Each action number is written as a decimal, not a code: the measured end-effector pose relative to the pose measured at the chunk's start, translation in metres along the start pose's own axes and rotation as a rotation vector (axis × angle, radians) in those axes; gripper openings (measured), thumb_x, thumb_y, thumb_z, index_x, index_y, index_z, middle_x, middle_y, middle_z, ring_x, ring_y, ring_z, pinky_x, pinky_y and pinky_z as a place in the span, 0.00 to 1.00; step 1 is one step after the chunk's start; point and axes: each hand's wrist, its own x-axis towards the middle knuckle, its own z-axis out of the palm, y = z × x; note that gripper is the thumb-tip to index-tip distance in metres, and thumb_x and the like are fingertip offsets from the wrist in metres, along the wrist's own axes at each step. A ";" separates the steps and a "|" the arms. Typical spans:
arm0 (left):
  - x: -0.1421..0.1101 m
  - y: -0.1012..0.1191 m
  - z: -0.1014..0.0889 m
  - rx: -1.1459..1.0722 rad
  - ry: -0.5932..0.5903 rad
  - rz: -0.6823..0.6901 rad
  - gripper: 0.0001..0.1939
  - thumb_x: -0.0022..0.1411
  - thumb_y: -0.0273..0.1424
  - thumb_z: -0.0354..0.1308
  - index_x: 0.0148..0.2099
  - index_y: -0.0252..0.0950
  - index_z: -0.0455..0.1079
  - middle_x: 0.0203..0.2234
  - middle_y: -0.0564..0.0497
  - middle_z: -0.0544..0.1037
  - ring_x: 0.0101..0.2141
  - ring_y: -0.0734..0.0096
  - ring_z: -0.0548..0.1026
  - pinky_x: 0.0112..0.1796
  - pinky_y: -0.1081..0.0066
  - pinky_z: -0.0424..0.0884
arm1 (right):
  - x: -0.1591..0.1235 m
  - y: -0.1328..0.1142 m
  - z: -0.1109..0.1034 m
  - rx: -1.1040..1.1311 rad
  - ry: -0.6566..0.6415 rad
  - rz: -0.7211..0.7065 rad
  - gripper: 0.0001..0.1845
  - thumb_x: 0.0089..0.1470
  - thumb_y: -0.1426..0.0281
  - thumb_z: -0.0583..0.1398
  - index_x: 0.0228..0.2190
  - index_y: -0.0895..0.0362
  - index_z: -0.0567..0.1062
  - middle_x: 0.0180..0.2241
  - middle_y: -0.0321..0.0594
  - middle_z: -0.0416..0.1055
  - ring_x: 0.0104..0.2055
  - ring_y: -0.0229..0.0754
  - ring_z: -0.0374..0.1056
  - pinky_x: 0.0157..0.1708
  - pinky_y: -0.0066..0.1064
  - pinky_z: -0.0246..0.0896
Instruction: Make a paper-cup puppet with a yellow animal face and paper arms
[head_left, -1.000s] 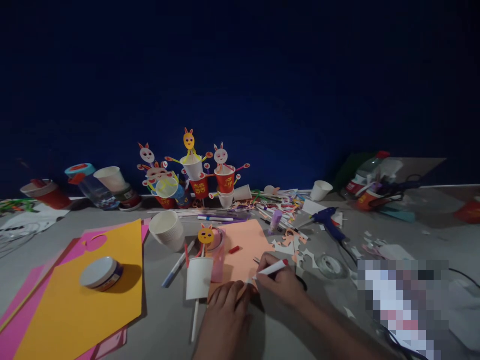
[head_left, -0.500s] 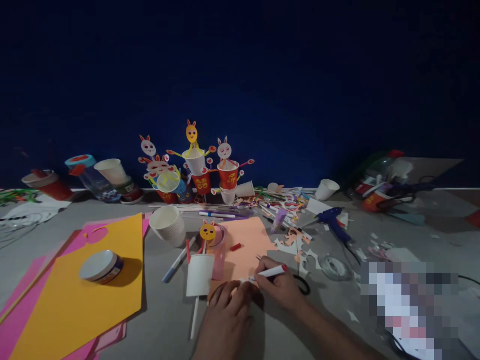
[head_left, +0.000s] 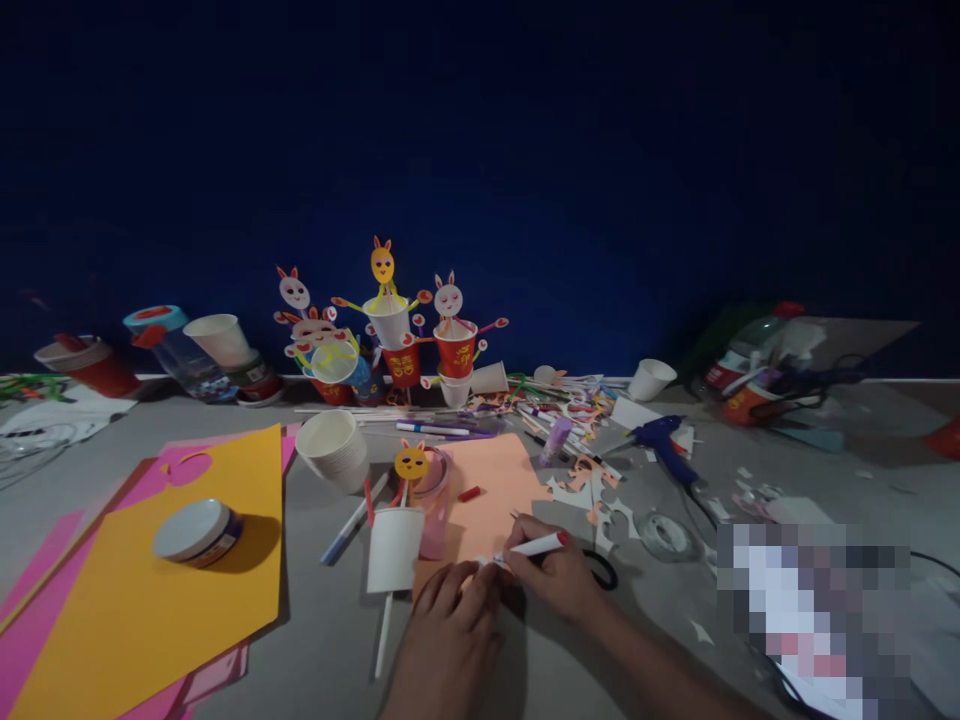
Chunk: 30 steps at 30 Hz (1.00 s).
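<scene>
My right hand [head_left: 551, 572] is closed around a white marker [head_left: 536, 546] with a red end, its tip angled down toward a small white paper piece [head_left: 486, 561]. My left hand [head_left: 459, 625] lies with its fingers flat at that piece, over the lower part of a peach paper sheet [head_left: 499, 470]. A red cap [head_left: 469, 494] rests on the sheet. Black scissors handles [head_left: 604, 569] show behind my right wrist; the rest is mostly covered. Left of my hands stands an upturned white paper cup [head_left: 394, 550] with a yellow animal face [head_left: 412, 461] and a white stick.
Yellow paper [head_left: 225, 610] carries a round white-lidded jar [head_left: 196, 532]. Behind are stacked white cups [head_left: 332, 447] and finished cup figures [head_left: 455, 348]. Paper scraps [head_left: 577, 490], clear tape [head_left: 665, 537] and a blue glue gun [head_left: 667, 445] lie to the right. A pixelated patch hides the lower right.
The view has shifted slightly, moving most things a little left in the picture. The marker's tip has moved slightly at the white piece; both hands stay in nearly the same place.
</scene>
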 end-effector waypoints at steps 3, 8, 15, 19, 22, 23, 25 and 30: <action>0.001 0.001 -0.001 -0.009 0.008 -0.011 0.25 0.61 0.25 0.64 0.60 0.38 0.70 0.56 0.52 0.78 0.55 0.56 0.72 0.55 0.56 0.71 | -0.001 0.000 -0.001 -0.011 -0.007 -0.001 0.08 0.54 0.72 0.57 0.24 0.53 0.68 0.22 0.29 0.67 0.26 0.38 0.65 0.29 0.28 0.56; 0.000 0.001 -0.003 -0.019 0.018 -0.012 0.25 0.61 0.26 0.65 0.60 0.37 0.70 0.56 0.51 0.78 0.54 0.56 0.73 0.55 0.56 0.71 | 0.000 0.002 0.000 -0.029 -0.012 0.003 0.08 0.54 0.72 0.58 0.24 0.53 0.68 0.22 0.29 0.67 0.26 0.38 0.65 0.29 0.28 0.56; 0.001 0.001 -0.002 -0.031 -0.012 -0.014 0.24 0.62 0.26 0.63 0.60 0.37 0.69 0.57 0.51 0.77 0.55 0.55 0.72 0.55 0.56 0.70 | 0.001 0.002 0.000 -0.043 -0.012 0.001 0.07 0.53 0.73 0.57 0.24 0.53 0.67 0.23 0.29 0.67 0.26 0.38 0.65 0.29 0.28 0.56; 0.001 0.001 -0.003 -0.028 -0.007 -0.019 0.26 0.61 0.23 0.63 0.61 0.38 0.68 0.57 0.52 0.76 0.56 0.57 0.71 0.56 0.57 0.69 | 0.001 0.002 0.000 -0.042 -0.007 -0.001 0.08 0.54 0.72 0.57 0.24 0.53 0.67 0.22 0.29 0.66 0.27 0.38 0.65 0.29 0.28 0.56; 0.001 0.001 -0.001 -0.017 0.003 -0.015 0.27 0.60 0.22 0.62 0.61 0.37 0.68 0.56 0.51 0.77 0.55 0.57 0.72 0.55 0.57 0.69 | 0.000 0.001 0.000 -0.042 0.000 -0.002 0.08 0.53 0.73 0.57 0.23 0.53 0.66 0.22 0.29 0.66 0.26 0.38 0.64 0.29 0.28 0.56; 0.001 0.001 0.000 -0.016 0.008 -0.014 0.27 0.60 0.22 0.63 0.61 0.38 0.68 0.56 0.52 0.77 0.55 0.57 0.72 0.55 0.57 0.69 | 0.000 0.001 0.000 -0.043 0.002 -0.003 0.08 0.53 0.73 0.57 0.23 0.53 0.66 0.22 0.29 0.66 0.26 0.38 0.64 0.29 0.28 0.56; 0.001 0.000 0.001 -0.016 0.029 -0.013 0.26 0.60 0.22 0.63 0.60 0.39 0.69 0.55 0.52 0.77 0.55 0.58 0.72 0.55 0.58 0.69 | 0.000 0.001 0.000 -0.044 0.005 -0.002 0.09 0.52 0.73 0.57 0.23 0.53 0.66 0.22 0.29 0.66 0.26 0.38 0.63 0.28 0.28 0.55; 0.000 -0.001 0.000 -0.016 0.038 -0.003 0.27 0.60 0.23 0.64 0.61 0.39 0.68 0.56 0.52 0.77 0.55 0.58 0.72 0.55 0.58 0.69 | -0.001 0.004 0.001 -0.052 0.014 -0.005 0.09 0.51 0.74 0.56 0.22 0.52 0.64 0.21 0.27 0.63 0.25 0.37 0.61 0.27 0.27 0.54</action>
